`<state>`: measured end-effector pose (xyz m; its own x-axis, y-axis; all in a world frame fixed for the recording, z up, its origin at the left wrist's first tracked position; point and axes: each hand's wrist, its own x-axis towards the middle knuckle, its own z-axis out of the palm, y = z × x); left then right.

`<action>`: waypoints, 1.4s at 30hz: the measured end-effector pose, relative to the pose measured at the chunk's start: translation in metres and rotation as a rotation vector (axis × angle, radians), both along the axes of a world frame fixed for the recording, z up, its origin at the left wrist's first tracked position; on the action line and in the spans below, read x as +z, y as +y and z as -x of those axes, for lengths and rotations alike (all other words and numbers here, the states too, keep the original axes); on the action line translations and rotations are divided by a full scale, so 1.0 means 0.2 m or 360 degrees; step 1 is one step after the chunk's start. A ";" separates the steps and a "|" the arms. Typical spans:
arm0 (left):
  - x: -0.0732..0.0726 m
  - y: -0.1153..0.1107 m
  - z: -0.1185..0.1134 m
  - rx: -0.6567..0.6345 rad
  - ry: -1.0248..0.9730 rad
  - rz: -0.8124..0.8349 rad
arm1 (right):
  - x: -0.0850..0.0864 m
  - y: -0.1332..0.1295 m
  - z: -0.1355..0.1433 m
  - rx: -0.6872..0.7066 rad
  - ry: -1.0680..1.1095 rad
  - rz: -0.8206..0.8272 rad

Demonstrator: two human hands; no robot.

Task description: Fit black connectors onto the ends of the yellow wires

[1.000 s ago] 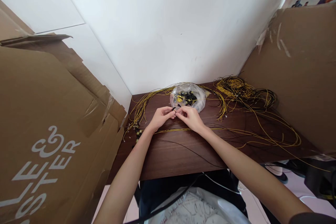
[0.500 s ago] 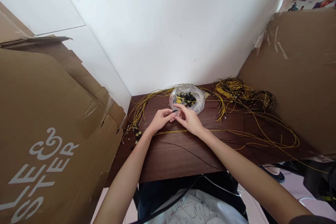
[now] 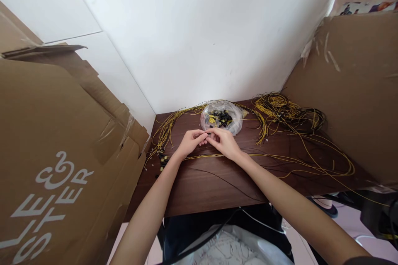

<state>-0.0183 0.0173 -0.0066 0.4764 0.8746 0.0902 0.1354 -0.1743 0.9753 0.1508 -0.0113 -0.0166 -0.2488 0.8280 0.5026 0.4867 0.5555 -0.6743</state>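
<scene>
1. Right at the centre, a small dark piece (image 3: 209, 134) sits pinched between the fingertips, above the table and just on the near side of the plastic bag; most of it is hidden, so its exact shape can't be told.
2. Here's the left hand (image 3: 189, 143), thumb and forefinger drawn together at the piece's left side, the other fingers curled beneath.
3. And the right hand (image 3: 226, 144) meets it from the right, thumb below, forefinger arched over, pinching the same piece; which hand carries the firmer grip, I can't tell.
4. My call on handling: very light, probably stiff plastic, easy to drop at that size. Best held by its sides, lightly, with fingertips only.
5. Just beyond, the clear, soft plastic bag (image 3: 238, 121) stands open, small black and yellow parts (image 3: 224, 118) inside.
6. Out left, yellow and black wires (image 3: 168, 127) fan down to a cluster of connectors (image 3: 163, 159); far right, a tangled wire heap (image 3: 278, 105).
7. All on the dark wooden table (image 3: 211, 194), cardboard (image 3: 62, 107) flanking the left.
</scene>
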 end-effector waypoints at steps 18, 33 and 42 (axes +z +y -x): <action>0.00 -0.01 -0.01 0.0027 0.0039 -0.0054 | -0.02 0.01 0.00 -0.0043 -0.0005 0.0004; -0.02 -0.01 -0.02 0.0173 -0.0139 0.0177 | -0.01 0.00 0.00 -0.0083 -0.0123 0.0020; -0.02 -0.01 -0.01 0.0182 -0.0128 0.0137 | 0.00 0.00 0.00 -0.0068 -0.0138 0.0048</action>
